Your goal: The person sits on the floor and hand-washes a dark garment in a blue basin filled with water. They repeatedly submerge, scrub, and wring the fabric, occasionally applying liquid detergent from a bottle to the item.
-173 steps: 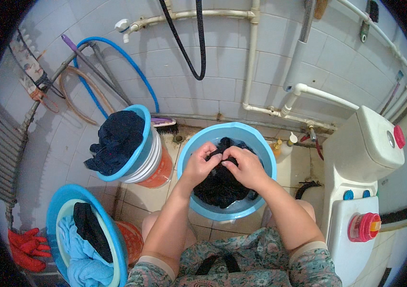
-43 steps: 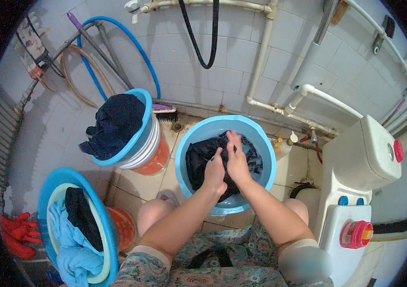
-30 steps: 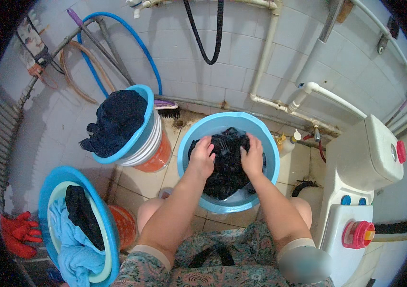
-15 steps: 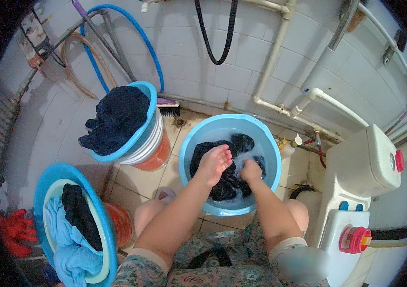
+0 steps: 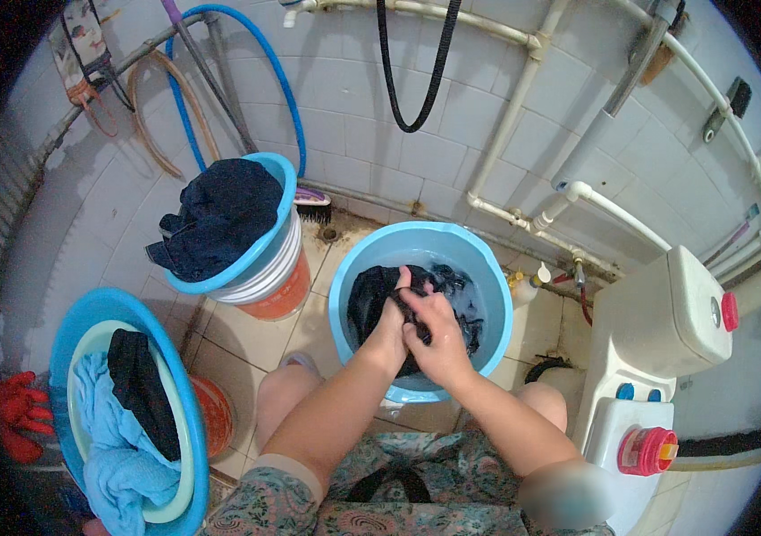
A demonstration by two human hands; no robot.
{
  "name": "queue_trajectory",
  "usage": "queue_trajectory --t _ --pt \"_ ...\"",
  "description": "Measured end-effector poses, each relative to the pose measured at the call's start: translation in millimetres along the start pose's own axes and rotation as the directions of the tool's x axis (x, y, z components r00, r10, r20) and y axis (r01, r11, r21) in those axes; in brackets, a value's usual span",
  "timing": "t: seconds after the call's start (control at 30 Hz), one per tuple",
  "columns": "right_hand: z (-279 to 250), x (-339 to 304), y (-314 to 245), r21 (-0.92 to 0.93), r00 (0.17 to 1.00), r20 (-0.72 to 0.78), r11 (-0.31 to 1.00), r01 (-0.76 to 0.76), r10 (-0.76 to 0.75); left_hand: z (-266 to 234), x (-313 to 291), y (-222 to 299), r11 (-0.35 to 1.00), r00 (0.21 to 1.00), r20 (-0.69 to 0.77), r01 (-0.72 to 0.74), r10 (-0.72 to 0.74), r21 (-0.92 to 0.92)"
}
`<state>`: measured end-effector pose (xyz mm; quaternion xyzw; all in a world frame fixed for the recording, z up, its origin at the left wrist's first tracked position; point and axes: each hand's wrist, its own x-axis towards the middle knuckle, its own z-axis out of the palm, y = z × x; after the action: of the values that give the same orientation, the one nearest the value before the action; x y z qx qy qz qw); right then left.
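A light-blue basin (image 5: pixel 337 308) on the floor holds soapy water and a dark wet garment (image 5: pixel 367 290). Over the basin's middle my two hands meet, a bunched part of that black garment between them. My left hand (image 5: pixel 389 329) is curled against its left side, thumb upward. From the right, my right hand (image 5: pixel 438 335) closes its fingers over the cloth, overlapping the left fingertips. Parts of the left fingers are hidden behind the right hand.
At left, a blue basin of dark clothes (image 5: pixel 219 214) tops a bucket (image 5: pixel 277 295). Nearer stands a tub (image 5: pixel 67 393) with a light-blue towel (image 5: pixel 112 420) and black cloth. A toilet (image 5: pixel 639 330) is at right; a bottle (image 5: pixel 532 284) stands behind the basin.
My right hand has risen out of the water and moved left to meet my left hand. Black cloth is now gathered between them. The view has shifted slightly.
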<state>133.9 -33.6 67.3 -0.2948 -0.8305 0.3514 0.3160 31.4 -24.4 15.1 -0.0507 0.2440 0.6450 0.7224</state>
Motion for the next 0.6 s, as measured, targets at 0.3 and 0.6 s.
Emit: queue_trajectory --t 0.3,0.6 --pt "8 19 21 -0.03 0.947 0.112 0.952 0.306 -0.301 -15 0 -11 0.996 0.983 0.185 0.005 0.013 -0.093" --pt "21 50 77 0.358 0.82 -0.34 0.87 -0.34 0.46 6 -6 -8 0.979 0.981 -0.193 0.009 0.032 0.204"
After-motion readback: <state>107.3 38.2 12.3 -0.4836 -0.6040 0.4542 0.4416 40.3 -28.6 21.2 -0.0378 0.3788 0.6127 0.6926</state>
